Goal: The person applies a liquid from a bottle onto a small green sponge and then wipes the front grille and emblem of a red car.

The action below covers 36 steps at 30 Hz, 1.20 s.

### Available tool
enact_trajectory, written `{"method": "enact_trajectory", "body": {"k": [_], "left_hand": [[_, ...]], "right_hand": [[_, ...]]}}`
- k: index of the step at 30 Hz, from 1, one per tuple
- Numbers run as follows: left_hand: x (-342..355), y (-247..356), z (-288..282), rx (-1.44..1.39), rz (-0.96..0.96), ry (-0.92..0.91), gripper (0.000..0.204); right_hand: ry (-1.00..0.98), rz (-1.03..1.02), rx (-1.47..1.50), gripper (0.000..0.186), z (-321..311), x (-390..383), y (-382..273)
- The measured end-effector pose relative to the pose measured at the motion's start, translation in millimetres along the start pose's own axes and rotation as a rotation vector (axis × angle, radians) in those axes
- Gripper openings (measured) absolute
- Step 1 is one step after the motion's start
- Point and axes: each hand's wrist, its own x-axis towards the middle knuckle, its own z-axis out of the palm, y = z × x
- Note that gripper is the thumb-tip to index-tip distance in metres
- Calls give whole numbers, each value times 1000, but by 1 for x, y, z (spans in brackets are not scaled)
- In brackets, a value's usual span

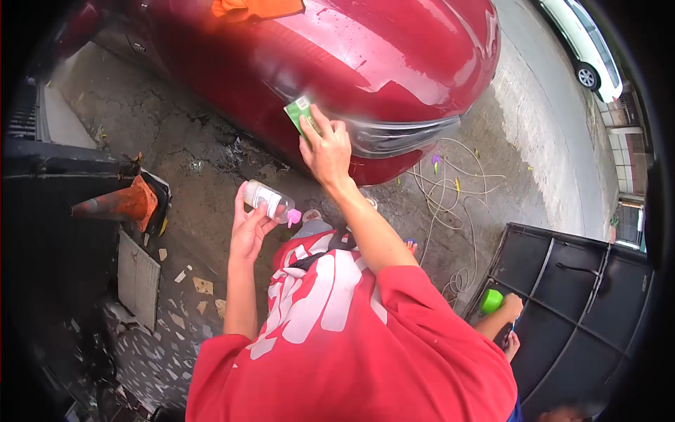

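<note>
In my left hand [249, 228] is a clear plastic bottle [266, 200] with a white label and a pink cap. It lies tilted, with the cap pointing right and slightly down, away from the car. My right hand [328, 149] reaches forward, fingers closed on a flat green pad [298, 114] with a white barcode patch. The pad is at the front corner of a red car [394, 53], beside the clear headlight [401, 135]; whether it presses on the paint I cannot tell. The car's surface looks wet.
An orange cloth [256, 7] lies on the car. To the left, an orange traffic cone [123, 204] rests on its side. A thin pale hose [446, 200] coils on the concrete. At right, another person's hand [512, 307] is by a green cup [491, 301], near a black metal gate [562, 281].
</note>
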Motion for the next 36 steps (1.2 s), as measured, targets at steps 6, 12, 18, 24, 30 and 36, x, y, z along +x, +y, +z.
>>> {"method": "enact_trajectory", "body": {"k": [6,12,18,24,30,36], "left_hand": [[7,-5,12,78,-73,-24,73],[5,-21,49,138,-228,-49,76],[5,-22,94,201,-160,-33,78],[4,-54,128,123,-212,54,78],[5,-62,156,155,-184,16,78],[5,-78,164,161,-193,78,78]], "right_hand": [[283,684,-194,39,-72,-120,178],[100,370,206,35,-68,-71,91],[96,496,121,36,-124,-75,223],[-23,346,260,37,-96,-64,144],[41,502,-12,36,-144,-63,307],[-27,377,292,38,-108,-81,215]]}}
